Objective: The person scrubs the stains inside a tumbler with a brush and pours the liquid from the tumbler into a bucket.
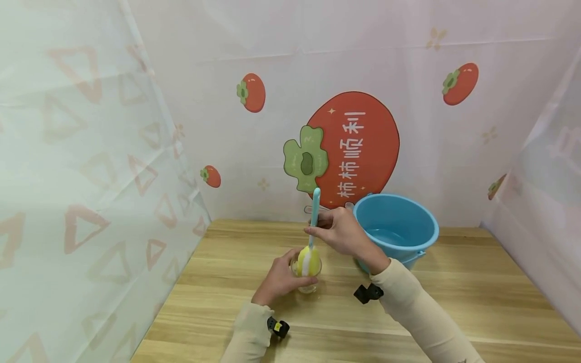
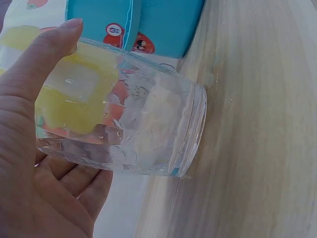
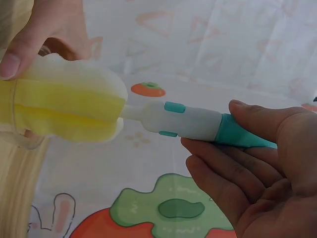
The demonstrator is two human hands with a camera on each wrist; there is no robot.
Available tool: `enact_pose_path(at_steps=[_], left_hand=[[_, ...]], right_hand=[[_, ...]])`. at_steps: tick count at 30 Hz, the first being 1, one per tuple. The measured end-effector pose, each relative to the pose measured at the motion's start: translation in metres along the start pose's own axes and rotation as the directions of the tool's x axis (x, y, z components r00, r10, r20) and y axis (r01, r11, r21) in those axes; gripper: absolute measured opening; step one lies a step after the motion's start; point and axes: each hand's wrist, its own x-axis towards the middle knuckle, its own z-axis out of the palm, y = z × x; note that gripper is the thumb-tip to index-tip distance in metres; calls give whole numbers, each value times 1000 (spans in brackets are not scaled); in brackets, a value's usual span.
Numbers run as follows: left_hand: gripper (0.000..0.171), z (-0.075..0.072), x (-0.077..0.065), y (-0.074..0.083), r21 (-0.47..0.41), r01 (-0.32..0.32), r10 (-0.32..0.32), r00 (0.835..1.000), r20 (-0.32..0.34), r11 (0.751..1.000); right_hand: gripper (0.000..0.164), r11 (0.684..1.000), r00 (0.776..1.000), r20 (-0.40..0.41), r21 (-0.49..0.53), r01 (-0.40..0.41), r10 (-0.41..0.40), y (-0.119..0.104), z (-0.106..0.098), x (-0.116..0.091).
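My left hand [image 1: 282,276] grips a clear drinking glass [image 2: 158,119] around its side, with the base close over the table. A bottle brush [image 3: 190,120] with a yellow and white sponge head [image 1: 308,261] stands upright in the glass mouth. Part of the sponge shows above the rim; the rest is seen through the wall, above the glass bottom. Thumb and fingers of my right hand [image 1: 341,231] pinch the brush's teal and white handle. Water drops cling to the glass in the left wrist view.
A blue bucket [image 1: 397,222] with a side handle stands at the back right, just beyond my right wrist. The wooden table [image 1: 218,282] carries a few wet spots near the glass. Printed cloth [image 1: 254,141] hangs along the back and sides.
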Motion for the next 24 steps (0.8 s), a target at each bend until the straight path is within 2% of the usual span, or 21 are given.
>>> enact_pose_path(at_steps=[7, 11, 16, 20, 24], left_hand=[[86, -1, -2, 0, 9, -6, 6, 1000, 0, 1000], [85, -1, -2, -2, 8, -12, 12, 1000, 2, 1000], [89, 0, -1, -3, 7, 0, 0, 1000, 9, 1000], [87, 1, 0, -3, -5, -4, 4, 1000, 6, 1000], [85, 0, 0, -3, -11, -9, 10, 1000, 5, 1000]], right_hand=[[8, 999, 999, 51, -41, 2, 0, 14, 18, -7], [9, 998, 997, 78, -69, 12, -6, 15, 23, -10], [9, 996, 998, 48, -81, 43, -39, 6, 13, -3], [13, 995, 999, 10, -90, 35, -34, -2, 0, 3], [12, 995, 999, 12, -92, 33, -32, -3, -2, 4]])
